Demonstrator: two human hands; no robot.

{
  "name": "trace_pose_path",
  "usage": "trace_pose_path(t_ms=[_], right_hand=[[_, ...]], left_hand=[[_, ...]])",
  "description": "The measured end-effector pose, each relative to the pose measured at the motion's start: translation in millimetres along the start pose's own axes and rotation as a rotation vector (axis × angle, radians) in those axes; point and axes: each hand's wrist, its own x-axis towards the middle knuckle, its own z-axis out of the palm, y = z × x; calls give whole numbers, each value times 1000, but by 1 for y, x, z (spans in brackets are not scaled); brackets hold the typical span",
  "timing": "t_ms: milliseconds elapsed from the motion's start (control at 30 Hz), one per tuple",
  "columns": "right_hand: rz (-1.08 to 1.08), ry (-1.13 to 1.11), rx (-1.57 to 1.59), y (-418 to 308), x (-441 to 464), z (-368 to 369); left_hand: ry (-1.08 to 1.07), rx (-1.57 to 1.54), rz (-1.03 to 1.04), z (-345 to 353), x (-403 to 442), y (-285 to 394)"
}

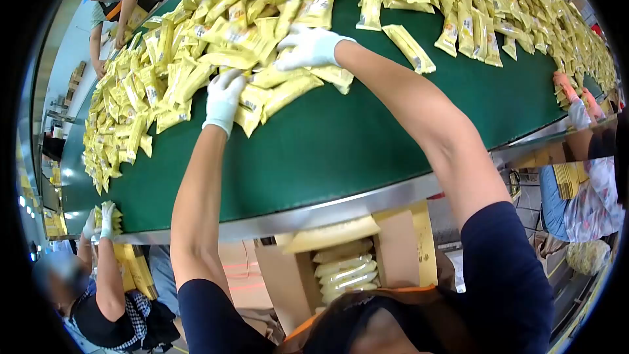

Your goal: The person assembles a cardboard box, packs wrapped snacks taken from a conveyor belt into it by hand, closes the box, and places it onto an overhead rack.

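Note:
Yellow plastic-wrapped packets (288, 98) lie in a group on the green belt, in front of a large heap of the same packets (164, 72). My left hand (223, 100), in a white glove, touches the left side of this group with its fingers slightly bent. On the far side, my right hand (310, 49), also gloved in white, reaches over the packets with thumb and fingers apart. Neither hand is closed round a packet, though some fingertips are hidden among the wrappers. Below the belt's near edge, an open cardboard box (282, 282) holds several stacked packets (347, 272).
A metal rail (327, 212) edges the green belt (367, 151). Co-workers stand at the far left, near left and right; a near-left person's gloved hands (105, 219) hold packets. Orange-gloved hands (570, 88) are at the right. Loose packets (409, 49) lie right of my arm.

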Motion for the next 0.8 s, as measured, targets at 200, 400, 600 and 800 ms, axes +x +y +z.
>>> trace_pose_path(t_ms=[200,400,600,800], right_hand=[[-309,-157,-111,0,-82,4],[-15,250,295,39,-179,-33],[35,351,-281,3,-186,49],[49,207,-263,5,-226,33]], left_hand=[[-250,96,44,-3,-98,62],[116,501,82,-30,-174,115],[20,843,148,-9,-177,136],[-104,1040,311,-15,-178,135]])
